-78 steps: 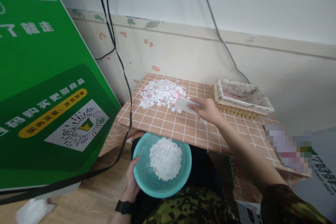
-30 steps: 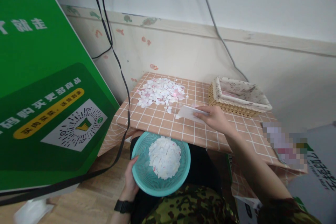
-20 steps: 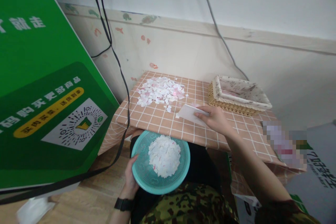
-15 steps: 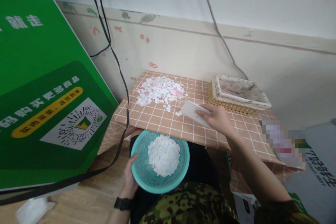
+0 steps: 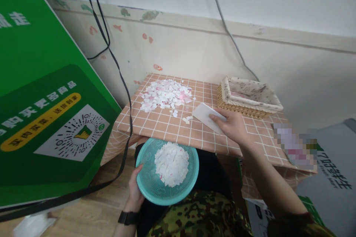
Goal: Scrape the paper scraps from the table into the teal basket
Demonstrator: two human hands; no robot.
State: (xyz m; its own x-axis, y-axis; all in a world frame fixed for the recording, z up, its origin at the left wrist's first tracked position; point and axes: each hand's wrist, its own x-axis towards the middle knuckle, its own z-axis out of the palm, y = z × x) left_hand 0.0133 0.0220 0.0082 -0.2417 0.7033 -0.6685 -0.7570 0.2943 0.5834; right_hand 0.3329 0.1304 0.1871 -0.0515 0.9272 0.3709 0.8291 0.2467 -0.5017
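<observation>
My left hand [image 5: 136, 187] grips the left rim of a turquoise plastic basket [image 5: 144, 189], which sits over my lap below the table's front edge. Inside lies a round heap of small white paper scraps [image 5: 171, 164]. Over the table, my right hand [image 5: 232, 124] pinches a flat white card [image 5: 207, 116] between thumb and fingers. Just left of the card's edge lie a few loose scraps [image 5: 187, 119]. Farther back on the left spreads a larger pile of white and pinkish paper scraps [image 5: 165, 95].
A checked tablecloth [image 5: 155, 127] covers the table. Behind my right hand stands a cloth-lined wicker basket [image 5: 244, 109]. A large green sign [image 5: 55, 118] leans in at left, with a black strap [image 5: 126, 96] hanging before it. A grey box [image 5: 330, 155] stands at right.
The card has lifted slightly off the loose scraps and moved right relative to them. My left hand keeps hold of the turquoise basket. The whole view has shifted a little.
</observation>
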